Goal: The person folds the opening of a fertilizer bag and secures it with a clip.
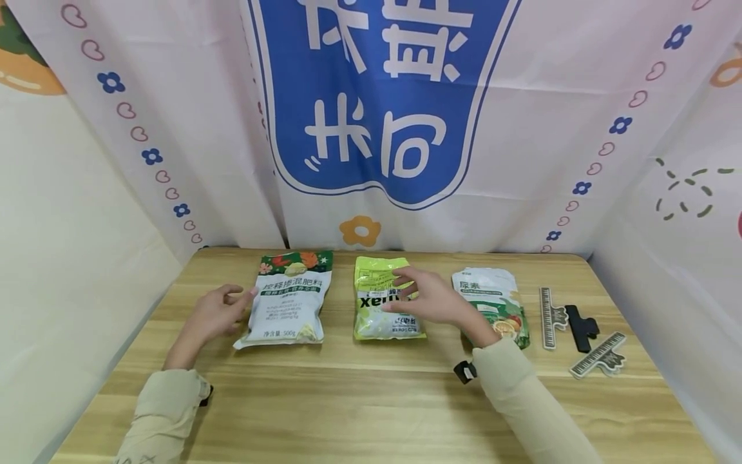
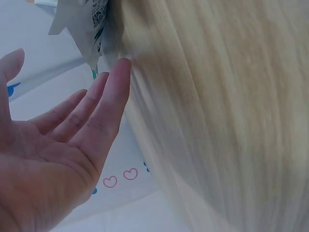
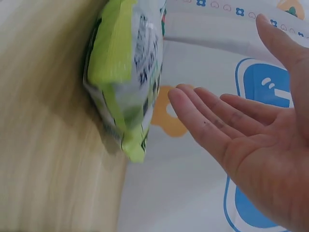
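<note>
My left hand [image 1: 219, 314] is beside the left edge of a white fertilizer bag [image 1: 288, 308] with a green patterned top, its thumb close to the bag's side. In the left wrist view the fingers [image 2: 104, 108] are loosely spread, with a corner of that bag [image 2: 89, 34] beyond them. My right hand [image 1: 426, 296] hovers over a lime-green and white bag [image 1: 371, 309] in the middle. The right wrist view has its fingers [image 3: 205, 118] extended and apart from the green bag [image 3: 128, 67]. Neither hand holds anything.
To the right lies a white and green bag [image 1: 489, 296], partly hidden by the right forearm. Past it are a ruler-edged clip [image 1: 547, 319], a black clip [image 1: 580, 328] and another ruler-edged clip [image 1: 599, 356]. A printed cloth [image 1: 493, 212] hangs behind the wooden table [image 1: 371, 412].
</note>
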{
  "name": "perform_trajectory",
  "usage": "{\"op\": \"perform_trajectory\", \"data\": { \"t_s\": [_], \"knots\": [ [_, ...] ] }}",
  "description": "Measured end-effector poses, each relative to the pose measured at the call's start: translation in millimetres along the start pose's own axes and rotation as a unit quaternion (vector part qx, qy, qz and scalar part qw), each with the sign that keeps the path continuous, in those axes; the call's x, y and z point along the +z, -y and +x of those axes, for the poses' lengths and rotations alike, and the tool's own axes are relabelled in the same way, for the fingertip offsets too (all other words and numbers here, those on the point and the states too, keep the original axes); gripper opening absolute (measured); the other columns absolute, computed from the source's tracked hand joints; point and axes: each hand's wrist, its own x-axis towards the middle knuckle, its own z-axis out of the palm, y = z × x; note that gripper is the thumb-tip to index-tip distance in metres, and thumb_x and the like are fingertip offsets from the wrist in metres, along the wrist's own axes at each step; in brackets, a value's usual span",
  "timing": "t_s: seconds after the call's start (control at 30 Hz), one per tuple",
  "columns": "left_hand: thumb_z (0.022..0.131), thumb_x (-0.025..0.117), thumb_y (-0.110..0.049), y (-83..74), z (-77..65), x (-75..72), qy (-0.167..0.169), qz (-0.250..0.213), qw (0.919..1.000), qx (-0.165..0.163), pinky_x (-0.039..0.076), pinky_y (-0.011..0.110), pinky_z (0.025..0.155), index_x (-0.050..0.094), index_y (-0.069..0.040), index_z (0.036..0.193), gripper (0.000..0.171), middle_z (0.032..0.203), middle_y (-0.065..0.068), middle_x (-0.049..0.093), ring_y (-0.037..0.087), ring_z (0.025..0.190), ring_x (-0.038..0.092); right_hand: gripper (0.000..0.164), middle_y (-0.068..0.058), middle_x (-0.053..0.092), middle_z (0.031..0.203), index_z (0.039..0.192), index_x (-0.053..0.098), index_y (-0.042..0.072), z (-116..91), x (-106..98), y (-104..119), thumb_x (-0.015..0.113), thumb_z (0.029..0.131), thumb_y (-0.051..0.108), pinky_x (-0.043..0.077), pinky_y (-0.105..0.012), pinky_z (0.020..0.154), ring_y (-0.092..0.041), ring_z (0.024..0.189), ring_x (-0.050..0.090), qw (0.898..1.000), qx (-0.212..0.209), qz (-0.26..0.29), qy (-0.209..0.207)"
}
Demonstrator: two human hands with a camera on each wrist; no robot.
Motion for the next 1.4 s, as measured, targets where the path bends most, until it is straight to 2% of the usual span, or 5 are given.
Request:
{"op": "perform_trajectory", "data": {
  "t_s": [0.23,0.53,0.8,1.1,1.4],
  "knots": [
    [0.101,0.046,-0.074,0.3,2.2,2.8,-0.001,-0.034,0.9994,0.004,0.066,0.036,0.075,0.033,0.007,0.158,0.101,0.147,0.038,0.054,0.029,0.098,0.079,0.081,-0.016,0.065,0.144,0.156,0.048,0.008,9,11,5,0.081,0.092,0.045,0.061,-0.044,0.098,-0.029,0.120,0.071,0.999,0.011,0.033,0.008],
    [0.104,0.049,-0.066,3.7,4.3,7.9,0.017,-0.079,0.9967,-0.007,0.066,0.037,0.078,0.019,0.008,0.163,0.099,0.151,0.039,0.049,0.033,0.110,0.076,0.074,-0.016,0.068,0.140,0.154,0.049,0.002,19,30,11,0.079,0.095,0.036,0.062,-0.040,0.095,-0.029,0.120,0.071,0.996,0.018,0.091,0.013],
    [0.105,0.048,-0.065,2.8,6.7,12.0,0.027,-0.098,0.9948,-0.004,0.066,0.038,0.079,0.018,0.009,0.163,0.099,0.153,0.040,0.047,0.029,0.107,0.076,0.072,-0.018,0.069,0.135,0.151,0.051,0.001,32,50,24,0.081,0.095,0.034,0.065,-0.035,0.083,-0.026,0.101,0.077,0.983,0.081,0.167,0.013],
    [0.105,0.045,-0.066,1.3,9.0,15.1,0.025,-0.121,0.9920,-0.024,0.066,0.036,0.076,0.021,0.009,0.162,0.098,0.151,0.037,0.051,0.018,0.097,0.075,0.074,-0.018,0.065,0.135,0.152,0.049,-0.002,44,72,37,0.080,0.095,0.033,0.065,-0.038,0.088,-0.039,0.109,0.075,0.966,0.107,0.233,0.033],
    [0.101,0.046,-0.072,2.3,10.2,16.1,0.018,-0.140,0.9892,-0.041,0.065,0.033,0.076,0.029,0.007,0.160,0.100,0.142,0.032,0.059,0.015,0.094,0.072,0.081,-0.021,0.062,0.141,0.157,0.040,-0.005,53,96,44,0.080,0.095,0.029,0.064,-0.045,0.092,-0.041,0.110,0.075,0.945,0.126,0.298,0.054]
  ]
}}
